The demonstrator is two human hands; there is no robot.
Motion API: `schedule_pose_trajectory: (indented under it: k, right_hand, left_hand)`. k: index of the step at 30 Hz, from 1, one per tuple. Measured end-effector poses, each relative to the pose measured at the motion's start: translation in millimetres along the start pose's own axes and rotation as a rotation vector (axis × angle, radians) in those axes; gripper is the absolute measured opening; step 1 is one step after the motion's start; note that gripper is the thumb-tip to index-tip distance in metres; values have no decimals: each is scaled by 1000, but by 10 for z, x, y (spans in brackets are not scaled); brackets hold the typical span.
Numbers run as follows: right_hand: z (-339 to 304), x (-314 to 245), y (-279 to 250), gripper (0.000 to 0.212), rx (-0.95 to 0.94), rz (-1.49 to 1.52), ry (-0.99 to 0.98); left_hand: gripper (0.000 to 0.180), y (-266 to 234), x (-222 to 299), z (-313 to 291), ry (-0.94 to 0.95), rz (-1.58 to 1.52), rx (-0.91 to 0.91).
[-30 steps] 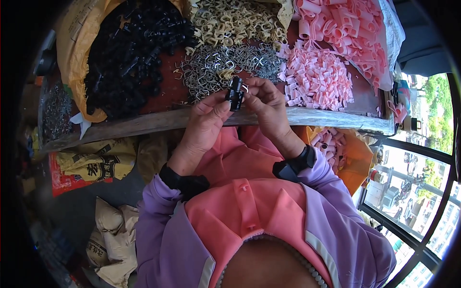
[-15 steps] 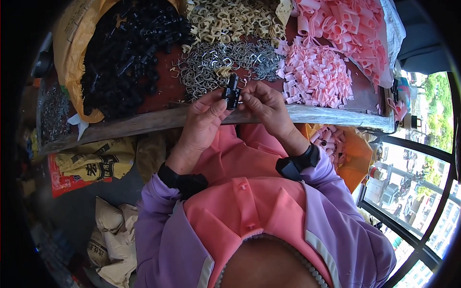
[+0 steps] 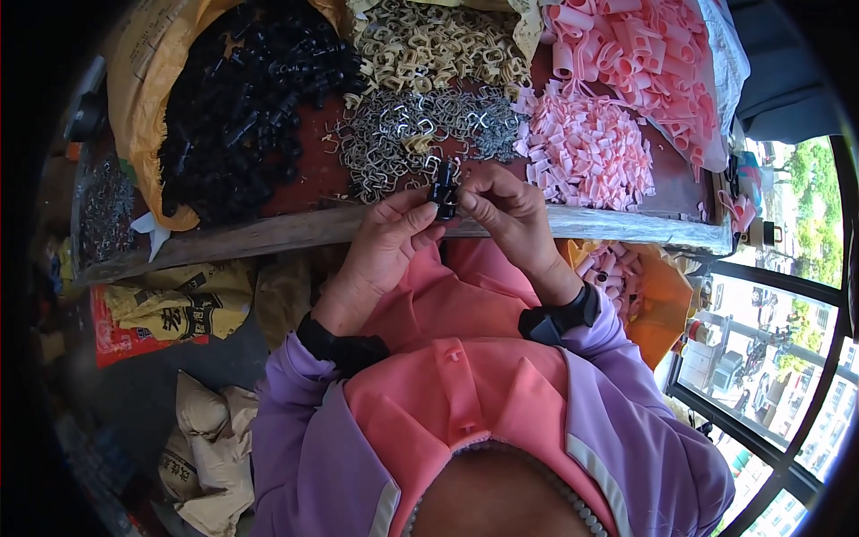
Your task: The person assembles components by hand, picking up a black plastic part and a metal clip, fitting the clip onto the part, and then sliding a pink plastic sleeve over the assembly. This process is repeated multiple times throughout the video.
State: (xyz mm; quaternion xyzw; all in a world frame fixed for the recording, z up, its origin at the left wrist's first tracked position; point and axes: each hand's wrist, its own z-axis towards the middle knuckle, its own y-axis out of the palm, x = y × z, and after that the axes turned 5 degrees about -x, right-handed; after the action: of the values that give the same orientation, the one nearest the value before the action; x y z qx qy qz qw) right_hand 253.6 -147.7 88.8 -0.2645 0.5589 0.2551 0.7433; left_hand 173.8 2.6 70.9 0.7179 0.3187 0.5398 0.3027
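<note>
My left hand (image 3: 386, 243) and my right hand (image 3: 504, 212) meet over the front edge of the wooden table (image 3: 268, 234). Between their fingertips they pinch a small black plastic clip (image 3: 442, 191), held upright. Just behind the clip lies a heap of grey metal wire springs (image 3: 407, 136). A pile of black plastic parts (image 3: 242, 107) sits to the left on a yellow sack, and small pink plastic pieces (image 3: 583, 150) lie to the right. Both wrists wear black bands under purple sleeves.
Beige plastic pieces (image 3: 429, 40) are heaped at the back, with larger pink tubes (image 3: 640, 54) at the back right. Yellow and red bags (image 3: 170, 304) lie below the table on the left, an orange bag of pink pieces (image 3: 626, 277) on the right. Windows (image 3: 778, 340) line the right side.
Both hands have shifted slightly while working the black clip between the fingertips; the clip stays held over the table's front edge.
</note>
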Motion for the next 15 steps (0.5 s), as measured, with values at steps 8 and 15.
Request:
schedule_pose_trajectory:
  k: [8,15]
  right_hand:
    - [-60,-208,58,7,2,-431,-239]
    - [-112,-233,55,10,36,-571,-222]
  left_hand:
    - [22,68,6,-64,-53,24,-9]
    - [22,75,-2,-54,-75,53,35]
